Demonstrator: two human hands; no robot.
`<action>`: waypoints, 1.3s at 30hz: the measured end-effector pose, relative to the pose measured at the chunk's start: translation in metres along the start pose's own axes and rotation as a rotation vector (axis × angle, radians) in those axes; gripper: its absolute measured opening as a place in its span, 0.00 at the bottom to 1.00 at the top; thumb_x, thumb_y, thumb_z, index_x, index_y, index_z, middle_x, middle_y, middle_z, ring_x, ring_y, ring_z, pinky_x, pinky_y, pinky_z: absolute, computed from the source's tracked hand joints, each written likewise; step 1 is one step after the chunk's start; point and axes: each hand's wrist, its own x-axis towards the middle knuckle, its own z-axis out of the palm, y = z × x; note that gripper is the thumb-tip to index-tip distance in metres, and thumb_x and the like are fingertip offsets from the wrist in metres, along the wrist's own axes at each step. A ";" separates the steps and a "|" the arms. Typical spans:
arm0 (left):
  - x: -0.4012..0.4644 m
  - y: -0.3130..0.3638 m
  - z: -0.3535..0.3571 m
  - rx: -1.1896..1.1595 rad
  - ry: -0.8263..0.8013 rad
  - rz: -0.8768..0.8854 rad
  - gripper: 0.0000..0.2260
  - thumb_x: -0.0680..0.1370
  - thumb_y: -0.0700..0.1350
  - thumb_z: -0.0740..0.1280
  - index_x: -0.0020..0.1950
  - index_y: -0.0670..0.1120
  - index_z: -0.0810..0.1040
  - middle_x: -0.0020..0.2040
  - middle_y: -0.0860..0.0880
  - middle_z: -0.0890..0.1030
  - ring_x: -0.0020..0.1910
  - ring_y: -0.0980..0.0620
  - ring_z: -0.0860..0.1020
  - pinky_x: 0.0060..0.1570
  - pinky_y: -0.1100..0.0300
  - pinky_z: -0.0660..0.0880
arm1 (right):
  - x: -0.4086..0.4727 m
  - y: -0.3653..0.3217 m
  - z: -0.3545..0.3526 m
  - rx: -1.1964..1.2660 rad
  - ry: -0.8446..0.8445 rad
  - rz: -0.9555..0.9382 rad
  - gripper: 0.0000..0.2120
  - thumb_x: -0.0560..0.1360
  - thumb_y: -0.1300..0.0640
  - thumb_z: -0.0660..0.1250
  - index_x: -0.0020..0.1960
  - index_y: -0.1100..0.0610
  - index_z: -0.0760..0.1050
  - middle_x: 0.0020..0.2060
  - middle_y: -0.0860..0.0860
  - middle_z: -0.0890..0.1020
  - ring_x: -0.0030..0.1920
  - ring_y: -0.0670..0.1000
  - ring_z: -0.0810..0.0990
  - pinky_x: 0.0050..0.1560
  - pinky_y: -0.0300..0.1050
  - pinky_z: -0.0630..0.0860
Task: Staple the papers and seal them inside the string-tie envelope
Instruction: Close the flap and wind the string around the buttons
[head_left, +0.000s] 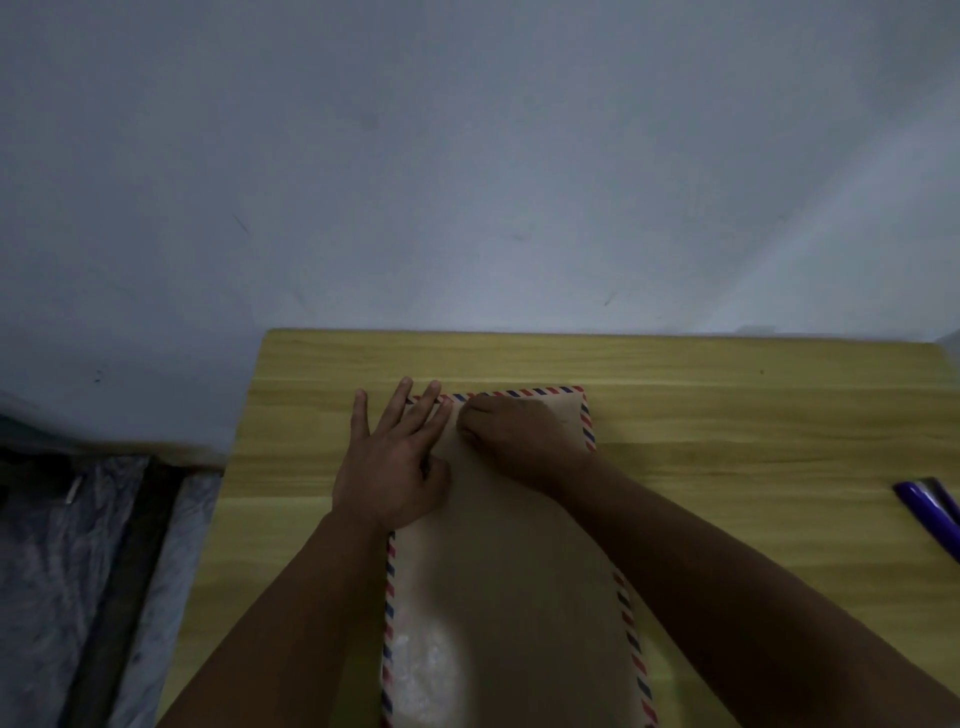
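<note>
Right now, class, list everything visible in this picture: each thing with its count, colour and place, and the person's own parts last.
envelope: one, brown with red-and-blue striped border, flat on table centre.
stapler: one, purple, at the table's right edge, partly cut off.
table: one, yellow wood-grain, against the wall.
wall: one, pale grey, behind table.
left hand: one, flat, fingers spread, on the envelope's far left corner.
right hand: one, closed, at the envelope's far end.

No readable text or labels on the envelope (498, 571).
</note>
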 end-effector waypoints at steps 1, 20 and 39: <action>0.000 0.000 0.000 -0.004 0.001 -0.001 0.31 0.76 0.55 0.56 0.81 0.53 0.61 0.83 0.53 0.55 0.83 0.48 0.47 0.76 0.30 0.43 | 0.005 0.006 -0.001 -0.018 -0.007 -0.008 0.07 0.79 0.57 0.65 0.53 0.58 0.79 0.51 0.56 0.81 0.47 0.58 0.81 0.36 0.49 0.75; -0.001 0.000 0.000 -0.013 -0.001 0.002 0.32 0.77 0.57 0.59 0.82 0.54 0.59 0.83 0.54 0.55 0.83 0.48 0.46 0.76 0.29 0.43 | -0.009 0.050 -0.019 0.033 -0.009 0.153 0.12 0.83 0.50 0.61 0.56 0.59 0.75 0.55 0.51 0.75 0.49 0.53 0.76 0.43 0.52 0.77; 0.000 -0.001 0.005 0.037 -0.017 0.008 0.30 0.79 0.59 0.53 0.81 0.52 0.60 0.84 0.50 0.54 0.83 0.48 0.46 0.77 0.32 0.44 | -0.052 0.047 -0.005 0.046 -0.010 0.786 0.27 0.76 0.35 0.61 0.68 0.49 0.71 0.62 0.52 0.72 0.60 0.55 0.72 0.54 0.53 0.76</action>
